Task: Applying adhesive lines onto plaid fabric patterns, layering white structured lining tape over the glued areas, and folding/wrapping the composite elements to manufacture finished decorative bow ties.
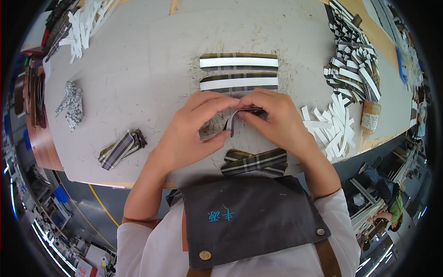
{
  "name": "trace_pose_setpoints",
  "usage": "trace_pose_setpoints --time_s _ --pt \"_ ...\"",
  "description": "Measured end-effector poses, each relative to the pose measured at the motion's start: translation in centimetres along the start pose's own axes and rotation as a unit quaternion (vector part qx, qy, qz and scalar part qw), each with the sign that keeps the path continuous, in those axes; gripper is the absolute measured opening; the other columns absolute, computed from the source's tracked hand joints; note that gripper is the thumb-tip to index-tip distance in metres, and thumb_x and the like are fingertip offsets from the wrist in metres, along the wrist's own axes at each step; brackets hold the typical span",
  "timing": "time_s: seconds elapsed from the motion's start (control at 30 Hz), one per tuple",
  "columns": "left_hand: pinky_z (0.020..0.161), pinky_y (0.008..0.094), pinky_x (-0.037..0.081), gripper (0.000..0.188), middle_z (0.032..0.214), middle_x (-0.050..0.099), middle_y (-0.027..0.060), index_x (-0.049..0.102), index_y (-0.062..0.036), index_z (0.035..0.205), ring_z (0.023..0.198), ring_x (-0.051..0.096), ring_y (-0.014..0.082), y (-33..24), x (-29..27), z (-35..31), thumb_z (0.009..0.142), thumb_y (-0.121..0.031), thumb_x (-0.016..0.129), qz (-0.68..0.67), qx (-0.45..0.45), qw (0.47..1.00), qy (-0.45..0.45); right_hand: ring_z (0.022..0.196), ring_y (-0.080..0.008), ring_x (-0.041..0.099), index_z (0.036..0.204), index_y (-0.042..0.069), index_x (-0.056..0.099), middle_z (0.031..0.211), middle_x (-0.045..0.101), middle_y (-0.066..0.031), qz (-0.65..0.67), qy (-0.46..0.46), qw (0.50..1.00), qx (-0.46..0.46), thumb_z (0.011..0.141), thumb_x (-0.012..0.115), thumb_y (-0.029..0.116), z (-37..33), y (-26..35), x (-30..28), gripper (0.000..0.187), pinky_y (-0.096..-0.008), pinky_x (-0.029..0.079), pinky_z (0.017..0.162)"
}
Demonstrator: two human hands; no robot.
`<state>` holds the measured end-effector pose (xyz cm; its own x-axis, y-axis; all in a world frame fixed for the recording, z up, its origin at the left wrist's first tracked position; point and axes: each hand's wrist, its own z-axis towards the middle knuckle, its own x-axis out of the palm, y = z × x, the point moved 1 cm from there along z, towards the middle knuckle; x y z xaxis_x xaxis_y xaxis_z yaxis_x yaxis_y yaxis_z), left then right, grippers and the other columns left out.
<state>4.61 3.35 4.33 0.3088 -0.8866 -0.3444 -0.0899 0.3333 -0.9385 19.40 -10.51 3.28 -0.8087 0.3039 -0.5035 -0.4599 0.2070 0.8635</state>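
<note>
Between my two hands a dark plaid fabric strip (232,122) is bent into a curve, with its pale side partly showing. My right hand (274,115) pinches it between thumb and fingers. My left hand (191,127) has its thumb tip at the strip's hanging end and its fingertips at the upper bend, beside my right fingertips. Just beyond my hands lie two flat plaid strips, a far one (238,62) and a near one (238,83), each with a white band along it. Close to my apron are crossed plaid strips (254,162).
At right lie a heap of plaid and white strips (350,69), loose white strips (330,124) and a small labelled container (370,117). A plaid bundle (122,150) and a patterned grey cloth piece (71,106) lie at left. White strips (85,25) sit at far left.
</note>
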Motion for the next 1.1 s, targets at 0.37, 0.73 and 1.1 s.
trace_pose_setpoints --time_s 0.37,0.73,1.1 --pt "0.050 0.0239 0.042 0.016 0.077 0.064 0.0078 0.068 -0.0025 0.096 0.055 0.054 0.0124 0.8 1.1 0.2 0.081 0.003 0.067 0.034 -0.135 0.981 -0.135 0.066 -0.0083 0.058 0.095 0.002 0.066 0.074 0.063 -0.0044 0.027 0.059 0.987 0.146 0.080 0.069 0.001 -0.2 -0.2 -2.8 0.015 -0.0228 0.047 0.060" --pt "0.053 0.0330 0.042 0.025 0.071 0.054 0.0095 0.071 -0.0033 0.091 0.062 0.053 0.0229 1.7 1.6 0.4 0.072 0.011 0.063 0.188 -0.017 0.972 -0.137 0.062 -0.0169 0.061 0.088 0.002 0.066 0.077 0.064 -0.0080 -0.064 -0.122 0.985 0.103 0.078 0.068 -0.002 -1.9 -1.9 -2.7 0.010 -0.0264 0.048 0.056" --pt "0.053 0.0284 0.040 0.028 0.073 0.053 0.0075 0.072 -0.0036 0.093 0.061 0.050 0.0172 1.4 1.4 0.1 0.074 0.013 0.061 0.195 -0.032 0.974 -0.114 0.066 -0.0171 0.060 0.095 0.002 0.071 0.085 0.061 -0.0076 -0.125 -0.160 0.979 0.026 0.077 0.070 -0.005 -3.4 -2.3 -1.6 0.020 -0.0273 0.048 0.056"
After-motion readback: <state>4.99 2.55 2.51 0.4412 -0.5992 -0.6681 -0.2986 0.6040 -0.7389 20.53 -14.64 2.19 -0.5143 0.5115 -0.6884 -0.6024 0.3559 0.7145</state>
